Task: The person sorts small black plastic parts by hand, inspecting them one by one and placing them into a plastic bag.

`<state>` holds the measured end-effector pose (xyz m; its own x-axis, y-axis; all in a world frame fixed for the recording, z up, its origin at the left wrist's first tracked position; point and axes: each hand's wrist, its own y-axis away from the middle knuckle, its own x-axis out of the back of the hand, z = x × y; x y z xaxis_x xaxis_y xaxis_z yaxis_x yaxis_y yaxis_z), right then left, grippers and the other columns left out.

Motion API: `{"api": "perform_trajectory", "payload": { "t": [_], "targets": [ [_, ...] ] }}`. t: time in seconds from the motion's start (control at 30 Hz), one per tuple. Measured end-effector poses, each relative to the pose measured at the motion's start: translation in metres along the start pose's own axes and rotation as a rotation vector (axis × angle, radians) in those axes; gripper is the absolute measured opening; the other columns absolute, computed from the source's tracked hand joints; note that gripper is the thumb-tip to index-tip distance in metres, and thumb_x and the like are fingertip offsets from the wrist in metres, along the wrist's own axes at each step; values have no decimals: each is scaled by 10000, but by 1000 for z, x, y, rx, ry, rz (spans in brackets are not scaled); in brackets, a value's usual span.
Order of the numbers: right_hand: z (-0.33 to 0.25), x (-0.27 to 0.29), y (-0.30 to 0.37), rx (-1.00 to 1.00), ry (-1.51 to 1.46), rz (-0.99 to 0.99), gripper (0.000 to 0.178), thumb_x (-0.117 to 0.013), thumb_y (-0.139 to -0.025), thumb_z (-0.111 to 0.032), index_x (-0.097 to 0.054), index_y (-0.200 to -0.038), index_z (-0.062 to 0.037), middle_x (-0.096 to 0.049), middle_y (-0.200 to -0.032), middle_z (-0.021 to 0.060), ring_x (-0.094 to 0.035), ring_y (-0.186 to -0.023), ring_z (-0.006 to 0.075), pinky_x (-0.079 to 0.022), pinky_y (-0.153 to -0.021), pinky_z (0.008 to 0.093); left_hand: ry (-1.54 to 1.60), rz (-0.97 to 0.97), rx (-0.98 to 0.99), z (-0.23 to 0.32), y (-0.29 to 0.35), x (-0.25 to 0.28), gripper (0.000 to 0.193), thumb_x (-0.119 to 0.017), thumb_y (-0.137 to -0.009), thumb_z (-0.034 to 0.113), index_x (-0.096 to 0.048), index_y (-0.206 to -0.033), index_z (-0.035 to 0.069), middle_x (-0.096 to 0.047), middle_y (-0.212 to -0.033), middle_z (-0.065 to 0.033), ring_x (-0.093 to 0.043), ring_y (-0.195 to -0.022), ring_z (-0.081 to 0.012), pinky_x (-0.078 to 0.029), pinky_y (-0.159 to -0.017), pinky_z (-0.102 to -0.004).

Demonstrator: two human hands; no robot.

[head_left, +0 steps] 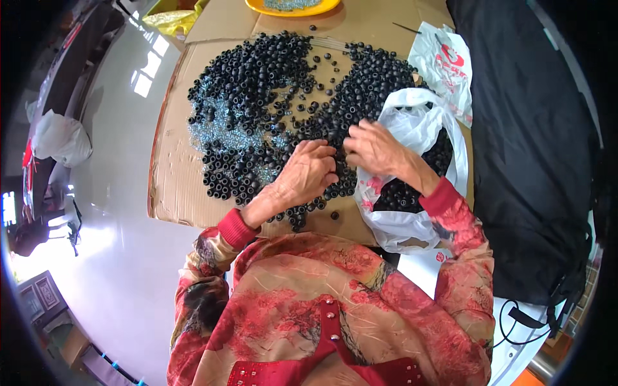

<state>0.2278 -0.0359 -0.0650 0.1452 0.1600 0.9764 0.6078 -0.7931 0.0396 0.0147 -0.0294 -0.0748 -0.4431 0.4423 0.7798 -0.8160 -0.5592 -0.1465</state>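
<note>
A wide heap of black round beads (251, 74) with holes lies on a flat cardboard sheet (172, 174). Small pale blue glassy beads (225, 132) show among them on the left side. My left hand (306, 172) is over the near middle of the heap, its fingers curled and pressed together. Just to its right, my right hand (374, 149) is closed too, fingertips down at the black beads. Whatever the fingertips hold is hidden or too small to make out. Under my right forearm sits an open white plastic bag (412, 100) with more black beads inside.
A yellow dish (293, 9) of pale blue beads stands at the far edge. Thin pale sticks or wires (329, 44) lie beyond the heap. A flat white bag (444, 67) is at the far right, beside a large black fabric cover (524, 161). A yellow bag (172, 20) lies far left.
</note>
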Motion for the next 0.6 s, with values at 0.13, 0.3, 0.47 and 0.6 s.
{"api": "perform_trajectory", "payload": {
  "t": [0.13, 0.3, 0.47, 0.6],
  "targets": [
    [14, 23, -24, 79, -80, 12, 122, -557, -741, -185, -560, -713, -66, -522, -754, 86, -516, -749, 264, -418, -706, 359, 114, 84, -18, 11, 10, 11, 176, -651, -751, 180, -605, -815, 22, -535, -1150, -146, -435, -1148, -315, -372, -945, -395],
    [34, 20, -36, -286, 111, 185, 215, -553, -735, -144, -504, -903, -20, -554, -786, 143, -562, -769, 322, -465, -708, 408, 271, 186, 259, -13, 12, 49, 164, -641, -759, 151, -630, -826, 2, -561, -1122, -166, -542, -1021, -297, -430, -875, -365],
    [50, 13, -73, -265, 53, 112, 365, -560, -745, -125, -480, -1082, -10, -543, -919, 176, -529, -882, 345, -452, -753, 417, 342, 260, 268, -12, 25, 56, 200, -648, -749, 178, -632, -830, -4, -586, -1077, -174, -559, -971, -299, -447, -831, -366],
    [4, 18, -68, -148, 154, 77, 346, -579, -760, -212, -521, -1077, -86, -547, -956, 103, -516, -851, 260, -440, -750, 374, 460, 301, 318, 4, 45, 44, 157, -660, -742, 119, -627, -828, -8, -595, -1048, -162, -570, -952, -286, -458, -812, -359]
  ]
}}
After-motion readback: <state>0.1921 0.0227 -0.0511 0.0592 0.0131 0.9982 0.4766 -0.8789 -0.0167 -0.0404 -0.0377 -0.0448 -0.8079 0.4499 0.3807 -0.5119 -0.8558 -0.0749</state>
